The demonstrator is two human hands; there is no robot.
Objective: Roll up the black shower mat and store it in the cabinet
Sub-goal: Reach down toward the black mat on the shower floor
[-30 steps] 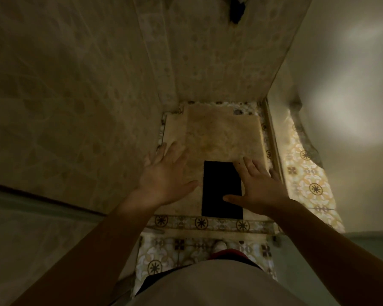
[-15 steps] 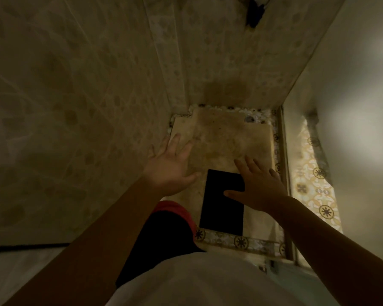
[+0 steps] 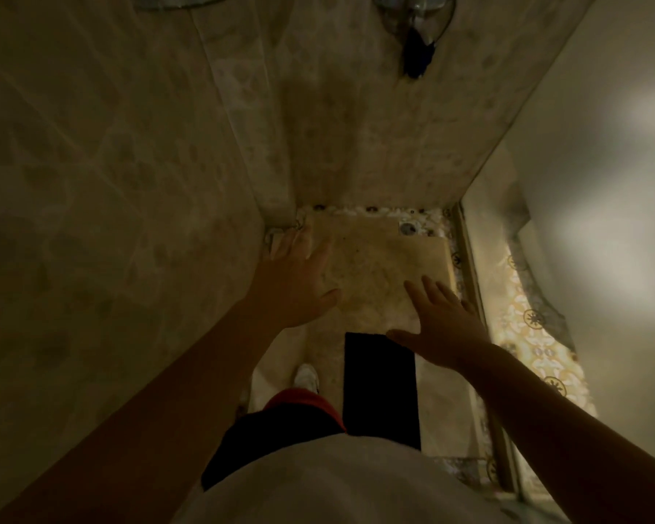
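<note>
The black shower mat [image 3: 380,387] lies flat on the beige shower floor [image 3: 379,266], a narrow dark rectangle just in front of my body. My left hand [image 3: 294,276] hovers over the floor's left side, fingers spread, holding nothing, well apart from the mat. Above the mat's far right corner hangs my right hand [image 3: 441,321], fingers also apart and empty, with its thumb over the mat's far edge. The mat's near end is hidden by my shirt. No cabinet is in view.
Tiled walls close in on the left [image 3: 110,221] and ahead [image 3: 375,126]. A fixture with a dark hanging item [image 3: 416,51] is on the far wall. A drain [image 3: 408,228] sits at the far right. A glass partition [image 3: 473,296] bounds the right. My shoe [image 3: 306,376] stands left of the mat.
I have stepped forward into the shower; one foot now stands beside the mat. The mat sits nearer to me, and both open hands have moved further out over the floor.
</note>
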